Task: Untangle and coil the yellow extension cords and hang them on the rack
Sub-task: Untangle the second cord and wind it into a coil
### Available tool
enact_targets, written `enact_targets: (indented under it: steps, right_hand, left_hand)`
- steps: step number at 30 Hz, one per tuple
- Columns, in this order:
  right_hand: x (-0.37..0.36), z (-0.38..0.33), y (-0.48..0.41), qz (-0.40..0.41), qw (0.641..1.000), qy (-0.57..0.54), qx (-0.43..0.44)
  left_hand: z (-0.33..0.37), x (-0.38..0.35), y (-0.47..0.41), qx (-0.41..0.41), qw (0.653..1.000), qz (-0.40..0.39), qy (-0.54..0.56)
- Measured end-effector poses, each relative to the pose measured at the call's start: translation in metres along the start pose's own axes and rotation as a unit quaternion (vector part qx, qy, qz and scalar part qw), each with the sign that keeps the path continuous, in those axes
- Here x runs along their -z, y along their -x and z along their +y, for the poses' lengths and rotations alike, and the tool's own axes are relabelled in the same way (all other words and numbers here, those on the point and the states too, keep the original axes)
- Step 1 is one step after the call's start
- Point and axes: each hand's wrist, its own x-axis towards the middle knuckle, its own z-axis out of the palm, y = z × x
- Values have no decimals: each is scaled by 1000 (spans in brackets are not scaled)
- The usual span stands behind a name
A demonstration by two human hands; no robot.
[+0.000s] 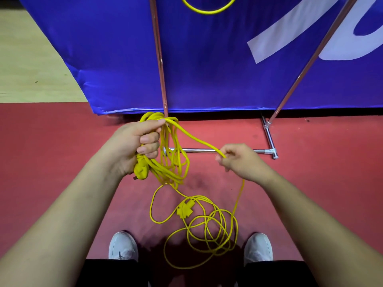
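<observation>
Above the red floor (pixel 62 141), my left hand (pixel 141 141) is clenched round a bunch of loops of the yellow extension cord (pixel 152 115), its plug (pixel 141 168) hanging just below my fist. My right hand (pixel 240 162) pinches one strand running across from the bunch. More cord lies in a loose tangle (pixel 224 243) between my shoes (pixel 123 245), the socket block (pixel 184 208) among it. Beyond stands the metal rack (pixel 228 150) before a blue banner (pixel 207 69); a loop of another yellow cord (pixel 207 11) shows at the top edge.

Bare forearms (pixel 68 204); black trousers (pixel 107 272); pale grey-white shoes (pixel 123 246), the left one bearing a small dark mark.
</observation>
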Motion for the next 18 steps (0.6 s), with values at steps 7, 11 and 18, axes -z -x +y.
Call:
enact_targets:
  steps: [7,11,18]
  right_hand:
    - [0,54,-5,27,988,-101,-115]
    - [-1,44,-12,121,963,-210,-117]
    - [13,-3,3,-87,990,94,-53]
  left_hand:
    - [8,5,2,-29,996,-18,83]
    - [5,1,6,-18,999,-35,29]
    - [-1,-5,3,-35,996,81,-19]
